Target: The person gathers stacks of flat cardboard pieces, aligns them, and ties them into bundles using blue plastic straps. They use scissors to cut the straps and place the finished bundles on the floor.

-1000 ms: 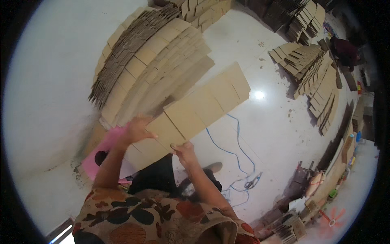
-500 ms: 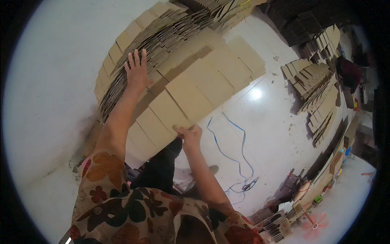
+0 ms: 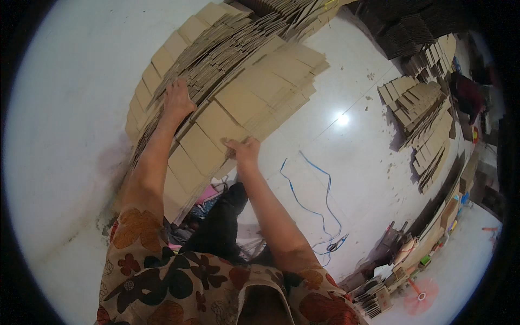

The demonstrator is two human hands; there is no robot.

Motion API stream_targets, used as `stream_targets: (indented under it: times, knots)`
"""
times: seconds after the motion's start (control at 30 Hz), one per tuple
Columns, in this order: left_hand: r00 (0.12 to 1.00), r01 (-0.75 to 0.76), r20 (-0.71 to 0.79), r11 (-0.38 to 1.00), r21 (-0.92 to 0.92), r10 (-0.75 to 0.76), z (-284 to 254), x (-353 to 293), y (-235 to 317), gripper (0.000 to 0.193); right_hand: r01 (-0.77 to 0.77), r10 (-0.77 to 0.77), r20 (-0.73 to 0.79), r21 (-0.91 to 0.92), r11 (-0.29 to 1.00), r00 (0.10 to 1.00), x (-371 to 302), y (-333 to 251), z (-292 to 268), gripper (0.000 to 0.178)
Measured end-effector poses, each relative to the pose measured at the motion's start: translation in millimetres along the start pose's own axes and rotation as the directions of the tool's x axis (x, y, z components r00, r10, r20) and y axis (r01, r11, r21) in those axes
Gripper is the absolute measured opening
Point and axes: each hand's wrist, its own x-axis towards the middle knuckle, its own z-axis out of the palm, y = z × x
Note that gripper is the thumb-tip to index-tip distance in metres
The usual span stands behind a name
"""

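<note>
A slotted, creased flat cardboard sheet point(image 3: 219, 122) leans in front of me against a long row of similar sheets point(image 3: 216, 49) standing on edge. My right hand point(image 3: 245, 151) grips its near lower edge, thumb on the front face and the other fingers mostly hidden behind. Along the sheet's upper edge, my left hand point(image 3: 177, 102) is bent over the cardboard, fingers close together and thumb toward the front sheet. Layered edges show at the sheet's right end, so more than one sheet may be there.
Blue strapping point(image 3: 325, 206) lies loosely on the floor to my right. Farther right stand more cardboard stacks point(image 3: 414, 111) and a dark pile point(image 3: 406, 27). A fan with reddish blades point(image 3: 421, 296) is at the lower right. Coloured cloth point(image 3: 208, 195) shows beside my dark-clothed leg.
My left hand has come down and nearer, its spread fingers now bent over the cardboard edge. My right hand has moved up and left with the sheet, which now leans closer to the row.
</note>
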Motion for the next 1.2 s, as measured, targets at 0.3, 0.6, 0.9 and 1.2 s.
stream_targets:
  times: [0.3, 0.6, 0.9, 1.2]
  knots:
    - [0.982, 0.034, 0.181, 0.996, 0.083, -0.049, -14, 26, 3, 0.072, 0.026, -0.069, -0.086, -0.424, 0.905, 0.994, 58, 40, -2, 0.026]
    - [0.979, -0.072, -0.194, 0.997, -0.03, 0.065, -78, -8, -17, 0.067, -0.064, 0.019, -0.121, -0.381, 0.922, 0.993, 51, 31, 13, 0.036]
    - [0.963, -0.123, -0.168, 0.898, 0.422, 0.211, -18, -115, 53, 0.076, -0.231, 0.219, -0.09, -0.164, 0.959, 0.972, 50, 24, 28, 0.032]
    - [0.935, -0.335, -0.059, 0.925, 0.179, 0.35, -10, -144, 58, 0.099, 0.064, -0.036, -0.057, 0.652, 0.755, 0.998, 26, 51, 22, 0.043]
